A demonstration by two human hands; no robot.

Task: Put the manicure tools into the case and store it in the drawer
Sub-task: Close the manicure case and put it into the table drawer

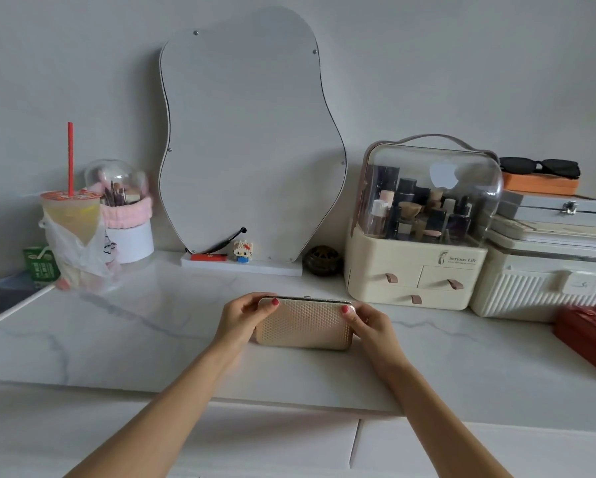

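Note:
A gold, textured manicure case (303, 326) lies closed on the white marble tabletop (151, 332), near its middle. My left hand (243, 315) grips the case's left end, thumb on the lid and fingers curled behind the far edge. My right hand (369, 322) grips the right end the same way. No manicure tools show outside the case. White drawer fronts (289, 443) run below the table's front edge, with a seam between two of them.
A wavy mirror (251, 139) leans on the wall behind. At the left stand a bagged drink cup (70, 229) and a brush holder (126, 219). A cream cosmetics organiser (417, 267), a white box (545, 288) and a red box (589, 336) fill the right side.

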